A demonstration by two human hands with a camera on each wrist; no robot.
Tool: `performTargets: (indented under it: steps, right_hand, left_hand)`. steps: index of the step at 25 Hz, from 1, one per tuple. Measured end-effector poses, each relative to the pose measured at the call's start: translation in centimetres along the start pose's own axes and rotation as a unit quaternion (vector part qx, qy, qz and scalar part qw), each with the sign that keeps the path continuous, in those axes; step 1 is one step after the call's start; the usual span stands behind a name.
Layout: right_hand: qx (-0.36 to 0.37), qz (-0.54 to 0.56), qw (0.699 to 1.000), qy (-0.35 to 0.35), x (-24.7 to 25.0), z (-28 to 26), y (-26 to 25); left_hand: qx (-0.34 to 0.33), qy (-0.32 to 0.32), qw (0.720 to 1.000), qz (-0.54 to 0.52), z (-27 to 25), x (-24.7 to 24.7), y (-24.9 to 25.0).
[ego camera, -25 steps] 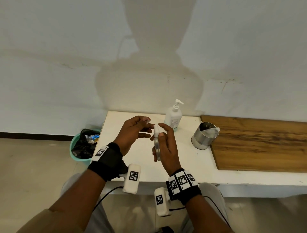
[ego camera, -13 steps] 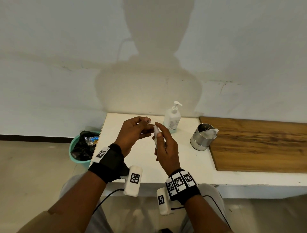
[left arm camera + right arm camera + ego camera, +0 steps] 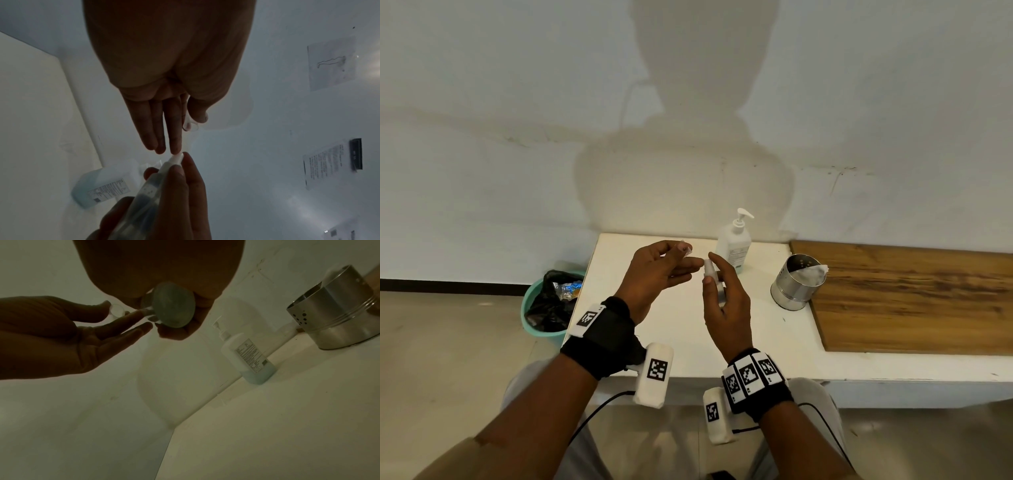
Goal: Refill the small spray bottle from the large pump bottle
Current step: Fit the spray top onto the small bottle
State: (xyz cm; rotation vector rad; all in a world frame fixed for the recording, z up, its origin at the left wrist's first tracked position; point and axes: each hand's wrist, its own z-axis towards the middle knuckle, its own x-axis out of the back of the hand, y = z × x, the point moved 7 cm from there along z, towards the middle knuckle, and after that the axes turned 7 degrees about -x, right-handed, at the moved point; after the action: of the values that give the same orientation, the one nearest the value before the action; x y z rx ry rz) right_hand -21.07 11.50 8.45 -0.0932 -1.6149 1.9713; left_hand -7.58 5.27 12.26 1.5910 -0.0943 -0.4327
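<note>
Cap (image 3: 686, 247) off: left hand (image 3: 659, 274) pinches the small clear cap between thumb and forefinger, other fingers straight, their tips just beside the nozzle. A second ago both hands sat closer together at the bottle's top; the left has drawn slightly away. Right hand (image 3: 726, 301) wraps the small spray bottle (image 3: 710, 274) upright above the white table (image 3: 688, 342). Large pump bottle (image 3: 734, 245) stands untouched at 1 o'clock from the hands. Judgement: sprayer head likely needs unscrewing next, before any filling.

We sit in a plain utility room. We see bare white walls (image 3: 482, 85), a white bench (image 3: 774, 329) and a bin (image 3: 541, 308) on the tiled floor (image 3: 431, 359).
</note>
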Motion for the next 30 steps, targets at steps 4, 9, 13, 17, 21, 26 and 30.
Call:
performTargets:
  steps: [4,9,13,17,21,26,30]
  right_hand:
    - [0.008,0.009,1.000,0.019,0.5,-0.1,-0.6]
    - [0.008,0.018,1.000,0.024,0.7,-0.1,-0.8]
    - [0.005,0.023,1.000,0.010,0.4,0.0,-0.9]
    - [0.005,0.021,1.000,0.009,0.1,-0.1,-0.2]
    - [-0.001,-0.006,1.000,0.001,-0.4,-0.3,0.4]
    - [-0.035,-0.040,0.998,-0.024,-1.0,-0.1,1.4]
    - [-0.069,-0.066,0.993,-0.067,-2.1,0.5,2.8]
  left_hand:
    - [-0.004,-0.015,1.000,0.009,-0.2,-0.4,-0.1]
    - [0.006,-0.025,1.000,-0.012,-0.4,-0.7,-0.9]
    - [-0.003,-0.020,1.000,-0.014,-0.3,-0.7,-1.0]
    - [-0.016,-0.036,0.999,0.009,-0.4,-1.2,-1.0]
    - [-0.016,-0.071,0.997,0.035,-0.3,-1.2,-1.7]
    - [-0.059,-0.081,0.982,0.161,0.8,-0.6,-2.4]
    - [-0.123,-0.011,0.938,0.324,2.5,2.1,-2.6]
